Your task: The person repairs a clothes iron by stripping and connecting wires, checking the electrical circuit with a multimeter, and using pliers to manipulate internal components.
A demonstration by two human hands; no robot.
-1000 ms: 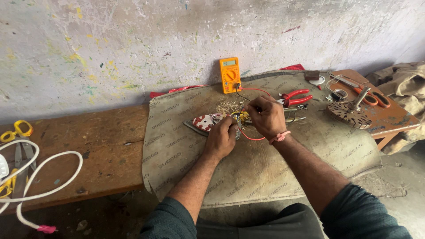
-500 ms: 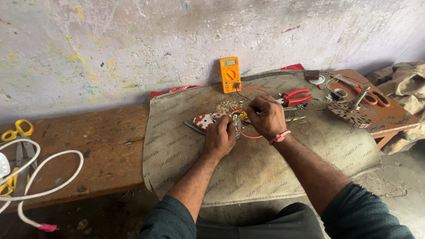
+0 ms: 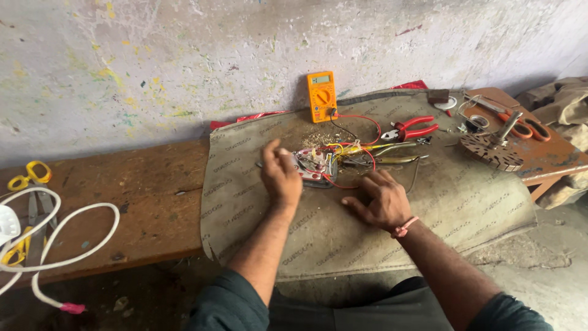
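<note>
Lying near the middle of the frame, a small red-and-white electrical assembly with a metal plate sits on a printed beige woven sack spread over the counter, with red and yellow wires trailing off it toward three o'clock. The left hand rests against the assembly's nine o'clock side, fingers loosely curled with nothing pinched between them; whether the fingertips press the plate cannot be told. The right hand lies at about five o'clock from the assembly, palm down on the sack, fingers spread and empty, a pink band at the wrist.

At twelve o'clock an orange digital multimeter leans against the paint-flecked wall, its red lead looping down toward the wires. Red-handled pliers lie at two o'clock, and beyond them a round perforated metal disc sits with orange-handled scissors on a brown board. Far out at nine o'clock, on the bare wooden counter, are yellow-handled scissors and a looped white cable.

Judging by the hands, the work looks paused between grips, the assembly steadied rather than worked; any further handling calls for a fine pinch on the thin wires.
</note>
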